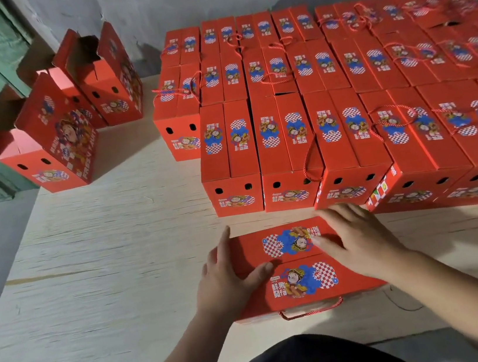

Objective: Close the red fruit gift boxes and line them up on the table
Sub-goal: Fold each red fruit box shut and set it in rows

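Note:
A red fruit gift box [293, 268] stands in front of me near the table's front edge, both top flaps down and a red rope handle hanging at its near side. My left hand [227, 283] holds its left end, thumb across the top and fingers straight along the side. My right hand [359, 240] lies flat on the right part of the top flaps, fingers spread. Behind it, several closed red boxes [288, 149] stand in rows across the right half of the table.
Three red boxes with open tops [69, 118] stand at the table's far left. The pale wooden table [102, 246] shows bare wood on its left half. A grey wall runs behind, green panels on the left. My dark clothing fills the bottom edge.

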A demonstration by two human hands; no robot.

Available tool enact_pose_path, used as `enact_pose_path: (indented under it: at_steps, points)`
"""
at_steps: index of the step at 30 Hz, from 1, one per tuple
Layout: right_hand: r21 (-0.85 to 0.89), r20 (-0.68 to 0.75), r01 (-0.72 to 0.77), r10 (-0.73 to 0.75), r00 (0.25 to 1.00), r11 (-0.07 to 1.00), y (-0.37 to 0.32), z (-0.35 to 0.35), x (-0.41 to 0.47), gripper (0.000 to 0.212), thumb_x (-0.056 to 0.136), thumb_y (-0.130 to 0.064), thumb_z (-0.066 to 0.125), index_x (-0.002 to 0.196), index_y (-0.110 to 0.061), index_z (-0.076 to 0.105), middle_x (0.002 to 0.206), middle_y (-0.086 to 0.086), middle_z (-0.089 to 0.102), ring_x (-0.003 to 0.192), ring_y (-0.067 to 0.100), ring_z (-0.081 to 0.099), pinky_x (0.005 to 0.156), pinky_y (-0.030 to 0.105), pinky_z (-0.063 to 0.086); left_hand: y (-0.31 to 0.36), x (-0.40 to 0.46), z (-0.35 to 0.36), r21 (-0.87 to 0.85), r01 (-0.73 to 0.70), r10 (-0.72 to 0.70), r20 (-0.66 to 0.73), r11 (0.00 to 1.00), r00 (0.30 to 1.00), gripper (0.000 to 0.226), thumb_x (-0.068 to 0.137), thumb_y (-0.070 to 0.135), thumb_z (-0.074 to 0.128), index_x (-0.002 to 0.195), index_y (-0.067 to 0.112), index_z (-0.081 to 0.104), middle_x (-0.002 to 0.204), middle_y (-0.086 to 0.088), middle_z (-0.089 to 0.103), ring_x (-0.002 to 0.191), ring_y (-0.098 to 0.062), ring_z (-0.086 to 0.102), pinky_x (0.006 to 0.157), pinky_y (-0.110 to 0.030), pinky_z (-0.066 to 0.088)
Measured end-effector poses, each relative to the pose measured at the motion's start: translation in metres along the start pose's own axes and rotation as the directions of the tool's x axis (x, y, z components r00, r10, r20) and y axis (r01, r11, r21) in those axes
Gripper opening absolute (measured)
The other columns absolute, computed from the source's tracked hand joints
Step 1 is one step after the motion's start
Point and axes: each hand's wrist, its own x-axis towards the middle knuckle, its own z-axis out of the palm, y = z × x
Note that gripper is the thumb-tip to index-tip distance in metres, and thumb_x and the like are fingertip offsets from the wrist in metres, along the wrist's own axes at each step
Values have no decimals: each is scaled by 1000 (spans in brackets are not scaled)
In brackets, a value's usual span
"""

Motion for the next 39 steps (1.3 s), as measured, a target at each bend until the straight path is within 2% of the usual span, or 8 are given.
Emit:
enact_pose_path:
  at_steps: [7,12,19,23,28,31,35,39]
  points:
    - [-185,-39,-84,78,996,979,-27,10,5,81,87,-86,19,143,-34,47,131,-9,54,117,22,48,97,43,38,11,3,-6,-212,-38,53,66,977,996,130,51,99,64,154,55,-3,148,11,36,124,-12,58,89,-32,52]
    - [231,104,-227,208,972,946,-2,0,11,69,91,-76,43,146,-33,44,154,-6,31,137,21,44,101,44,51,-16,-27,3,-817,221,-154,163,533,974,91,69,74,75,146,45,35,146,8,57,115,-4,67,87,-32,58]
    - [-121,108,-142,156,982,982,-22,-20,49,73,100,-66,22,72,-18,69,66,1,64,77,25,66,81,34,46,-17,-49,-14,-716,567,-307,478,407,823,91,70,89,63,139,29,57,105,1,76,74,-19,70,68,-34,57]
    - [-9,385,-161,153,910,987,-30,-21,72,70,99,-71,24,61,-19,52,52,-5,48,53,19,52,62,29,43,2,-70,14,-908,418,-425,383,-10,820,84,69,83,56,139,39,42,135,5,62,116,-25,60,92,-44,48]
    - [560,409,-192,-68,910,806,-49,-17,82,15,98,-38,63,96,-24,68,80,-11,61,72,14,62,56,31,51,38,-81,32,-914,395,-529,383,-96,758,105,70,81,52,160,41,17,163,0,37,144,-29,43,114,-58,28]
    - [628,255,-60,-133,958,776,-58,-6,74,21,98,-17,62,115,-28,67,98,-15,59,88,6,60,75,33,54,53,-93,36,-797,570,-375,600,-201,707,115,67,60,77,161,21,22,151,-22,47,107,-41,67,101,-54,44]
    - [544,-27,162,-176,984,824,-58,-10,50,24,95,-15,65,112,-30,73,91,-26,57,89,3,52,81,31,47,75,-101,37,-739,649,-155,673,-179,723,55,70,18,83,118,-5,69,100,-26,75,64,-26,63,53,-32,51]
    - [710,187,41,-244,952,703,-49,-28,-2,25,97,-46,56,119,-42,66,91,-13,71,83,-2,63,77,30,52,102,-93,32,-723,646,-213,690,-245,692,4,87,10,73,88,8,69,64,-6,61,37,-8,38,38,-20,38]
